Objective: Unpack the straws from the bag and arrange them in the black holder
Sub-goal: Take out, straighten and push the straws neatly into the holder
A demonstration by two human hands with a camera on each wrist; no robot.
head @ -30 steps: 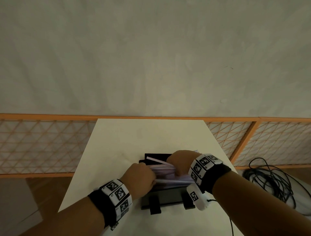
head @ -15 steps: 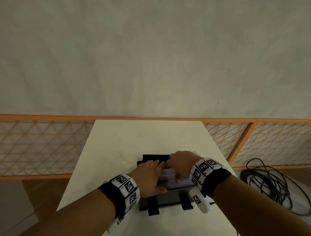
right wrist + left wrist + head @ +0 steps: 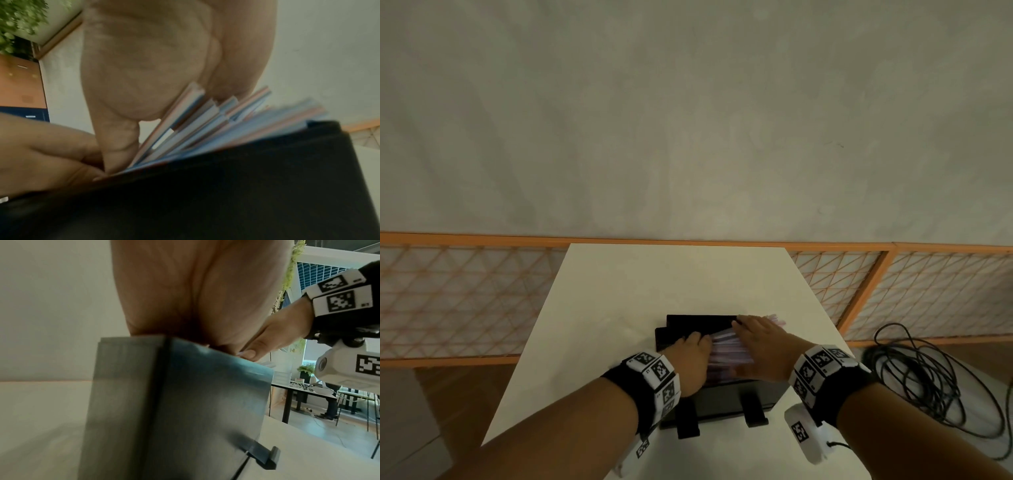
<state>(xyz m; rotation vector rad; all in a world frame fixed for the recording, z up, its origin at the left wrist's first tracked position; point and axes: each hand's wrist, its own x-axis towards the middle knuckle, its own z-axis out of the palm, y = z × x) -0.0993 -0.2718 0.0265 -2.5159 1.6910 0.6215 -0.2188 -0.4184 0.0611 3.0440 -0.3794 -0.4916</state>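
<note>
A black box-shaped holder (image 3: 736, 397) stands on the white table (image 3: 674, 281) with a heap of pale pink and blue straws (image 3: 726, 353) lying across its open top. My left hand (image 3: 690, 359) lies flat on the heap's left end. My right hand (image 3: 760, 339) lies flat with straight fingers on the right part. In the right wrist view the straws (image 3: 216, 123) fan out unevenly above the holder's rim (image 3: 246, 162), under the palm, and several ends stick out past the right edge. No bag is in view.
The table ends at an orange lattice fence (image 3: 465, 294) below a grey wall. A coil of black cable (image 3: 928, 377) lies on the floor to the right. The holder has two black front feet (image 3: 688, 421).
A second ago both hands gripped the straw bundle above the holder. They have since flattened out, and the bundle has sunk lower into the holder's top.
</note>
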